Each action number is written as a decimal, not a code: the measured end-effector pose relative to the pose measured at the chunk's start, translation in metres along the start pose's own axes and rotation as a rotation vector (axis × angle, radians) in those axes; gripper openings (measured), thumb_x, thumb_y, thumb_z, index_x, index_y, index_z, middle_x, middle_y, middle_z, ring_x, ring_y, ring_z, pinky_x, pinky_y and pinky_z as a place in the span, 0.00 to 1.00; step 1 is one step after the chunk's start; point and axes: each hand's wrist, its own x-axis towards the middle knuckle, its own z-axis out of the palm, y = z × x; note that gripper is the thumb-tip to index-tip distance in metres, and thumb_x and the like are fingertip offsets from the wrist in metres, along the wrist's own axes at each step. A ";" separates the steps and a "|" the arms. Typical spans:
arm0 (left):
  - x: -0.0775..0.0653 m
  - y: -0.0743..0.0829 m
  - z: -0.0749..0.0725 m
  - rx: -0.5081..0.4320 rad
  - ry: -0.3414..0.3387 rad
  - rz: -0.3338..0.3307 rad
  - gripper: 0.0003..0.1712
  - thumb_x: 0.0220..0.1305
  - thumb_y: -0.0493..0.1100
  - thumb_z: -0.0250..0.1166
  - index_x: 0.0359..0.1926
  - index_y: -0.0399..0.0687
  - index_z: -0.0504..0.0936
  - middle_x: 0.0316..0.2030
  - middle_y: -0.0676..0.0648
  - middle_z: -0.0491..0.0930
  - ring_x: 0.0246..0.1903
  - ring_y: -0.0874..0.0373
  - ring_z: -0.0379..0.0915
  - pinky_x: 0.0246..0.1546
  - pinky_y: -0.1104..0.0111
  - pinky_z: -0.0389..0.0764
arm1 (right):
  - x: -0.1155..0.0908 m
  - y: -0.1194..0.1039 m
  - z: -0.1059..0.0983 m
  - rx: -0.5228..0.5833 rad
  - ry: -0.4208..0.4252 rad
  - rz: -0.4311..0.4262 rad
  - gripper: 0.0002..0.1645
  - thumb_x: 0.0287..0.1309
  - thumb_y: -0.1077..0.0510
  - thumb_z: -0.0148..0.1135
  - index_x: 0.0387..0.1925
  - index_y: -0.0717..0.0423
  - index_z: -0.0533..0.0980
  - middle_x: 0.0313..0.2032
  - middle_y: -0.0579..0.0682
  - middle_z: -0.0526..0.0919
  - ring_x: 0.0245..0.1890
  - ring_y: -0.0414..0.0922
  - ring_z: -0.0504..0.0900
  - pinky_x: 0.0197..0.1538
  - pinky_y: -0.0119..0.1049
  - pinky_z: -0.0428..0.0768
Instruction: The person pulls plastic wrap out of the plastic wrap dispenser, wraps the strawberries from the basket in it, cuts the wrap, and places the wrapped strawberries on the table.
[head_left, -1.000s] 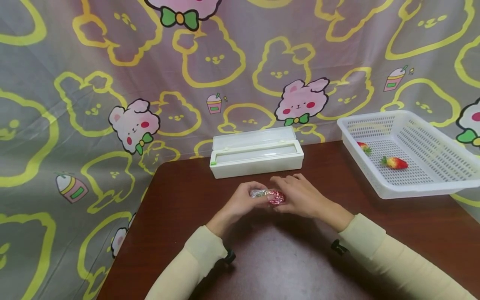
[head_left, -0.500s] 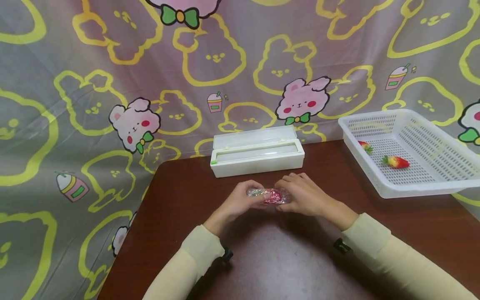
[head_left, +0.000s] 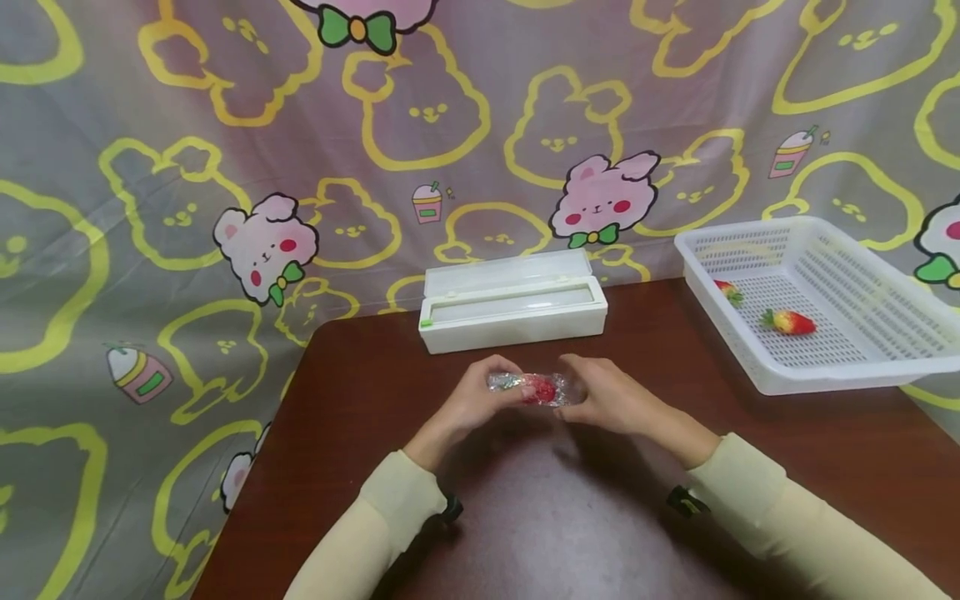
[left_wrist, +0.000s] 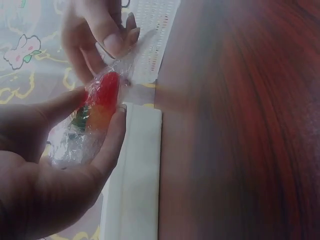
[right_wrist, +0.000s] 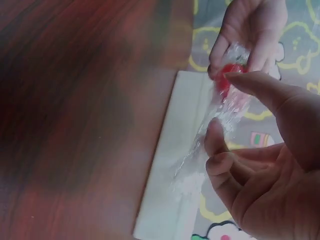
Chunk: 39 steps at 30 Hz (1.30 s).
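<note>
I have the left hand [head_left: 477, 398] pinching the strawberry [head_left: 543, 389] in film [right_wrist: 227, 112] above the table [head_left: 352, 400]; the right hand [head_left: 618, 397] holds thumb and fingers apart around the loose end. Squeezing too hard could bruise the strawberry; an uneven tug could tear the film.

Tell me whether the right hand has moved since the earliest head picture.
Yes: the right hand has shifted slightly rightward in the head view, judged against the white lidded box behind it.
</note>
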 end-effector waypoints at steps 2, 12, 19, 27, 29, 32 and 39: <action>0.000 -0.001 -0.001 -0.003 -0.015 -0.005 0.17 0.62 0.42 0.75 0.47 0.40 0.80 0.41 0.43 0.82 0.35 0.57 0.79 0.36 0.67 0.82 | 0.002 0.005 0.002 0.039 -0.010 -0.001 0.42 0.49 0.54 0.80 0.60 0.71 0.72 0.40 0.55 0.86 0.37 0.45 0.83 0.42 0.42 0.84; -0.002 0.001 -0.006 -0.133 -0.123 -0.027 0.18 0.64 0.42 0.74 0.51 0.41 0.80 0.44 0.41 0.83 0.38 0.56 0.82 0.49 0.48 0.84 | 0.004 0.009 0.001 0.136 -0.011 -0.135 0.43 0.48 0.54 0.81 0.63 0.66 0.73 0.43 0.49 0.84 0.38 0.41 0.81 0.41 0.36 0.83; 0.000 0.002 -0.003 -0.155 -0.143 -0.038 0.19 0.64 0.43 0.74 0.53 0.42 0.80 0.47 0.42 0.82 0.41 0.56 0.82 0.48 0.54 0.85 | -0.001 0.006 0.003 0.280 -0.043 -0.158 0.45 0.52 0.51 0.80 0.67 0.58 0.70 0.53 0.49 0.80 0.47 0.44 0.82 0.46 0.34 0.85; 0.001 0.003 0.001 -0.143 -0.122 -0.031 0.19 0.64 0.44 0.74 0.52 0.43 0.81 0.46 0.43 0.83 0.39 0.56 0.82 0.46 0.57 0.85 | -0.002 0.003 0.007 0.457 -0.002 -0.109 0.45 0.52 0.61 0.79 0.69 0.61 0.67 0.59 0.57 0.75 0.53 0.51 0.83 0.53 0.39 0.84; 0.001 0.002 0.001 -0.119 -0.103 -0.024 0.19 0.63 0.45 0.75 0.52 0.44 0.81 0.45 0.43 0.84 0.39 0.56 0.82 0.42 0.63 0.84 | -0.002 0.003 0.007 0.480 -0.007 -0.102 0.45 0.53 0.63 0.78 0.69 0.64 0.65 0.60 0.60 0.76 0.54 0.54 0.83 0.54 0.41 0.83; 0.000 0.001 0.003 -0.094 -0.082 -0.020 0.21 0.63 0.46 0.75 0.53 0.45 0.80 0.47 0.43 0.83 0.41 0.56 0.81 0.42 0.65 0.83 | -0.001 0.003 0.007 0.507 -0.031 -0.095 0.46 0.55 0.65 0.76 0.71 0.66 0.63 0.59 0.62 0.78 0.57 0.55 0.82 0.56 0.43 0.82; 0.000 -0.002 0.005 -0.236 -0.140 -0.075 0.35 0.63 0.41 0.74 0.68 0.39 0.70 0.60 0.37 0.76 0.53 0.52 0.79 0.54 0.56 0.83 | -0.001 0.006 0.007 0.571 -0.086 -0.067 0.46 0.55 0.66 0.75 0.72 0.63 0.62 0.58 0.58 0.79 0.57 0.51 0.81 0.60 0.41 0.80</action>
